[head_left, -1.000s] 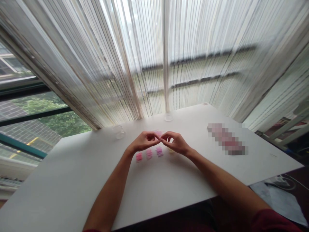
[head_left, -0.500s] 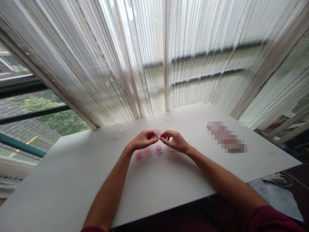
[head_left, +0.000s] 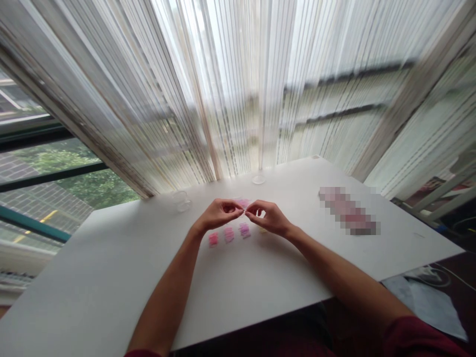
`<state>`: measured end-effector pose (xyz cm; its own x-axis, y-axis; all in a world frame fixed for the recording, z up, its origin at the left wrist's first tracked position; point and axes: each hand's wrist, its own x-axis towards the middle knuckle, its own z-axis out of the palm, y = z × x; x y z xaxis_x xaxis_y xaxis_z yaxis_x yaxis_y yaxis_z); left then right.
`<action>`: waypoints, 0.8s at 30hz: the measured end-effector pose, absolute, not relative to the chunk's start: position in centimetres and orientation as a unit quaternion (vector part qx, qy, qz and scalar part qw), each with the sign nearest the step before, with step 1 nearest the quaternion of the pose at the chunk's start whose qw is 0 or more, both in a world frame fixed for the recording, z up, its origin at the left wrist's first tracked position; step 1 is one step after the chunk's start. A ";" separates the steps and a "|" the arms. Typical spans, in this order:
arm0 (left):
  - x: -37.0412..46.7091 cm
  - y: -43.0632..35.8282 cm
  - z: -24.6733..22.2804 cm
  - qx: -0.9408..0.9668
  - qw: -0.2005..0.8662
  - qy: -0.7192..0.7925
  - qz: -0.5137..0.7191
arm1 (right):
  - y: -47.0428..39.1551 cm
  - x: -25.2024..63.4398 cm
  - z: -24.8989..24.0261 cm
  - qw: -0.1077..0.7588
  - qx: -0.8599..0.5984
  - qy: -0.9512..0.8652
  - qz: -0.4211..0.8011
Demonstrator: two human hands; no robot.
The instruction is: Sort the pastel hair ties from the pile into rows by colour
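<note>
My left hand (head_left: pixel 222 214) and my right hand (head_left: pixel 267 215) meet fingertip to fingertip above the middle of the white table (head_left: pixel 122 267). Both are pinched closed around something too small to make out. Small piles of thin coloured pieces lie in a row beneath them: a red-pink pile (head_left: pixel 213 239), a pink pile (head_left: pixel 228 234) and a purple pile (head_left: pixel 244 230). A yellowish pile (head_left: pixel 263 230) is partly hidden by my right hand. Behind the fingertips shows another pinkish pile (head_left: pixel 243 203), also partly covered.
Toward the back edge lie a clear round item (head_left: pixel 258 179) and a clear looped item (head_left: pixel 182 202). A blurred-out reddish object (head_left: pixel 347 210) lies on the right. String curtains (head_left: pixel 238 114) hang behind the table. Papers and a cable (head_left: pixel 433 295) sit below its right edge.
My left fingers have shifted very slightly, and the tiny pale bit between the fingertips shows less. The piles look the same. The curtain strands have swayed.
</note>
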<state>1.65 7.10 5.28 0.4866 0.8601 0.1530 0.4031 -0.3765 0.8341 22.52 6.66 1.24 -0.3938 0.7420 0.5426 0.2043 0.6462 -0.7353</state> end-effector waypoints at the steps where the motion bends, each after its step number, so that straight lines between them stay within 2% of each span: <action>1: 1.6 7.1 5.3 0.774 0.373 0.409 0.306 | 6.6 22.5 1.3 0.461 -0.302 -0.783 0.290; 24: 1.3 7.3 4.9 0.786 0.353 0.405 0.304 | 6.5 22.8 1.6 0.476 -0.297 -0.774 0.295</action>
